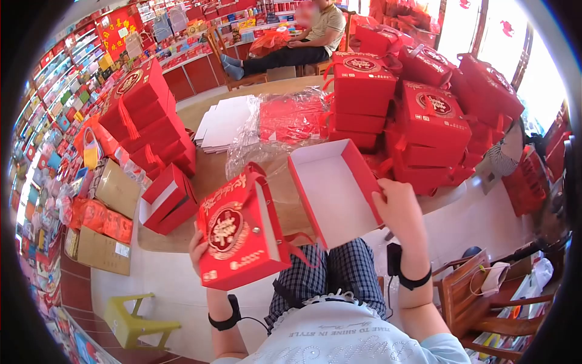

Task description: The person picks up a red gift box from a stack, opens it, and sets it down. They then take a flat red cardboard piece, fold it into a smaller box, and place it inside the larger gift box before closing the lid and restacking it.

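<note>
My left hand (197,247) grips a red gift box lid (241,230) by its left side; gold lettering, a round dark-red emblem and a red ribbon handle show on it. In my right hand (397,206) is an open red box tray (336,191) with a white inside, held by its right wall and tilted toward me. The two pieces are apart, side by side above my lap at the table's near edge. The fingers of my left hand are partly hidden behind the lid.
Stacked red gift boxes stand left (142,115) and right (433,121) on the table (200,176). White sheets (224,124) and a plastic-wrapped red pack (291,118) lie between. A green stool (136,321) stands lower left, a wooden chair (467,291) lower right. Another person (315,36) sits beyond.
</note>
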`<act>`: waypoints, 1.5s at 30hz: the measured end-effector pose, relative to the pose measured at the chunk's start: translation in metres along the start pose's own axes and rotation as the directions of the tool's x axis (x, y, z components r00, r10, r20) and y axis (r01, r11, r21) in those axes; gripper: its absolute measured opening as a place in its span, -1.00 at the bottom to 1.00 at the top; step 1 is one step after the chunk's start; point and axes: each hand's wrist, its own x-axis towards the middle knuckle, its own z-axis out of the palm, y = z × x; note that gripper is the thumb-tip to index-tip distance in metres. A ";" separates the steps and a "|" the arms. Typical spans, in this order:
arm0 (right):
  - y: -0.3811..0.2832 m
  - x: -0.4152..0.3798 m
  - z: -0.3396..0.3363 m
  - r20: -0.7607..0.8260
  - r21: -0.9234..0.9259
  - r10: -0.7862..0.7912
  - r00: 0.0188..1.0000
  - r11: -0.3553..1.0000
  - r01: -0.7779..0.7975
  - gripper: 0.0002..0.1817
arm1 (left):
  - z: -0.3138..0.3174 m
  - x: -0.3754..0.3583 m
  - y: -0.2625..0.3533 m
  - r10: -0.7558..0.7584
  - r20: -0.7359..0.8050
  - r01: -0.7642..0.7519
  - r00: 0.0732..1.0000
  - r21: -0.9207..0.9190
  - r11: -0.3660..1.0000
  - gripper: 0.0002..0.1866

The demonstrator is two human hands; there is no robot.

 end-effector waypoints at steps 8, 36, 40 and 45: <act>0.004 0.002 -0.018 0.074 -0.025 -0.136 0.988 0.990 0.139 -0.84 | 0.029 -0.001 0.023 0.258 0.126 -0.282 0.958 0.252 0.926 -0.69; 0.024 0.035 -0.012 0.191 0.040 -0.093 0.977 0.995 0.087 -0.81 | 0.066 -0.011 0.039 0.170 0.201 -0.233 0.965 0.353 0.906 -0.54; 0.022 0.037 -0.015 0.192 0.087 -0.037 0.981 0.996 0.020 -0.80 | 0.068 -0.011 0.038 0.164 0.240 -0.246 0.957 0.371 0.895 -0.56; 0.037 0.035 0.001 0.077 -0.042 -0.174 0.982 0.983 0.178 -0.78 | 0.074 -0.015 0.035 0.138 0.198 -0.200 0.970 0.337 0.920 -0.57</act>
